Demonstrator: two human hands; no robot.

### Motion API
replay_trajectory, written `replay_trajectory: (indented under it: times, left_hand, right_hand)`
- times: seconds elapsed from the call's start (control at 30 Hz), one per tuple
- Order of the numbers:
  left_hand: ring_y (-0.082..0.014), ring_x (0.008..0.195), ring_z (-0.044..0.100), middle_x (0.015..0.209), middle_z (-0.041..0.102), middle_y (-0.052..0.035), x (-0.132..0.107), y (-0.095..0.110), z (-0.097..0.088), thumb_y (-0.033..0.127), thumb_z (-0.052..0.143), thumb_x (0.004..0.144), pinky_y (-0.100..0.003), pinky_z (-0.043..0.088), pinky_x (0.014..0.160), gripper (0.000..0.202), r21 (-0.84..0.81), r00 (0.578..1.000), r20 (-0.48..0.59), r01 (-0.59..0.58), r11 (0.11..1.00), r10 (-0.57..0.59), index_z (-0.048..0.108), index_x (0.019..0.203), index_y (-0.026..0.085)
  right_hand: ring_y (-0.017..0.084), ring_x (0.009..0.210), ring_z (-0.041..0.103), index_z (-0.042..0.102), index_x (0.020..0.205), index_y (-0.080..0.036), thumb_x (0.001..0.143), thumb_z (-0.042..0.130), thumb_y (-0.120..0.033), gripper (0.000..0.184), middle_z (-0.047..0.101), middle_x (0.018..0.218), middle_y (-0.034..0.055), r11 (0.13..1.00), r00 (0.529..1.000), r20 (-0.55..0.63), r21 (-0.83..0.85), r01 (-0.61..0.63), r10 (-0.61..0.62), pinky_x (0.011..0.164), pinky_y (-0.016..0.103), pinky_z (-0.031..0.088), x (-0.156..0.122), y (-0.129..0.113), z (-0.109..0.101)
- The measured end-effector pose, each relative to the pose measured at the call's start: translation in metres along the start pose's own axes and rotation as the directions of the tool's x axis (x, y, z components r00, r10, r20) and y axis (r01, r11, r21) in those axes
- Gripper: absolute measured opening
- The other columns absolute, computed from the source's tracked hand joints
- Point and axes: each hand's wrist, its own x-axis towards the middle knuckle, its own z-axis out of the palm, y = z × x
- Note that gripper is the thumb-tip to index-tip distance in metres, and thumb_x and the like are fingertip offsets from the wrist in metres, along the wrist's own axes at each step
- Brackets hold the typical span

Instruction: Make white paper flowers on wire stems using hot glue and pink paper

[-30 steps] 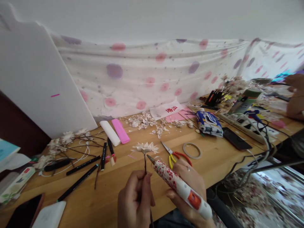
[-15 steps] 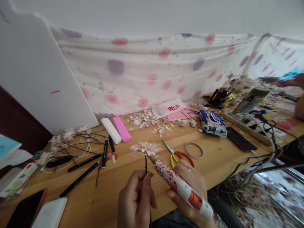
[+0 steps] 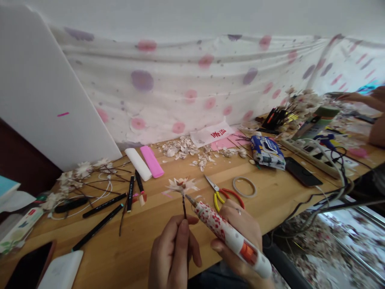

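Note:
Between the thumb and fingers of my left hand [image 3: 177, 251] is the dark, thin stem of a pale artificial flower [image 3: 182, 185]. The bloom stands upright above the table, petals spread. My right hand [image 3: 242, 228] is wrapped round a hot glue pen [image 3: 224, 228], white with a red pattern and an orange window. Its pointed tip is at the stem just under the bloom; whether it touches, I cannot tell. Behind the right hand lie scissors [image 3: 217, 190] with yellow and orange handles, partly covered by the fingers, and a roll of tape [image 3: 245, 187].
Loose petals [image 3: 180, 147] lie along the back, by white and pink strips [image 3: 152, 161]. Markers [image 3: 104, 205] and finished flowers [image 3: 82, 170] are on the left. A wipes packet [image 3: 267, 152], a phone [image 3: 303, 171] and a power strip [image 3: 313, 158] occupy the right. Another person's arm [image 3: 363, 98] reaches in far right.
The bloom has turned and tilted in my left hand, so its darker middle shows more. The glue pen stays close beneath it. My view has shifted slightly.

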Motion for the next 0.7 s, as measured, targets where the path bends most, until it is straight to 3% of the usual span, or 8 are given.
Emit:
replay_trajectory:
  times: [0.33,0.5,0.7]
  left_hand:
    - [-0.0109,0.044,0.041,0.048,0.054,0.0027,-0.001,0.000,-0.005,0.072,0.063,0.085,-0.024,0.026,0.048,0.054,-0.080,0.998,0.030,0.066,0.995,-0.063,0.068,0.086,0.018]
    - [-0.0076,0.039,0.038,0.044,0.054,0.0024,0.003,-0.003,-0.009,0.071,0.066,0.084,-0.022,0.020,0.044,0.053,-0.218,0.983,0.150,0.134,0.967,-0.102,0.066,0.077,0.018]
    - [-0.0109,0.032,0.042,0.042,0.055,0.0028,0.012,-0.007,-0.015,0.068,0.073,0.080,-0.023,0.031,0.035,0.046,-0.294,0.945,0.283,0.247,0.923,-0.163,0.065,0.073,0.023]
  right_hand:
    - [0.015,0.049,0.045,0.047,0.072,-0.024,0.100,0.044,-0.065,0.050,0.046,0.057,-0.0024,0.999,0.999,0.028,0.030,-0.022,0.021,0.048,0.030,0.032,-0.002,-0.002,-0.003]
    - [0.015,0.048,0.045,0.045,0.075,-0.025,0.101,0.041,-0.066,0.048,0.046,0.058,-0.0030,1.000,0.999,0.039,0.012,0.009,-0.010,0.046,0.030,0.033,0.000,-0.001,-0.002]
    - [0.015,0.049,0.044,0.043,0.074,-0.025,0.100,0.043,-0.067,0.049,0.045,0.059,-0.0038,0.999,1.000,0.016,0.030,-0.011,0.011,0.046,0.030,0.032,0.003,-0.004,-0.004]
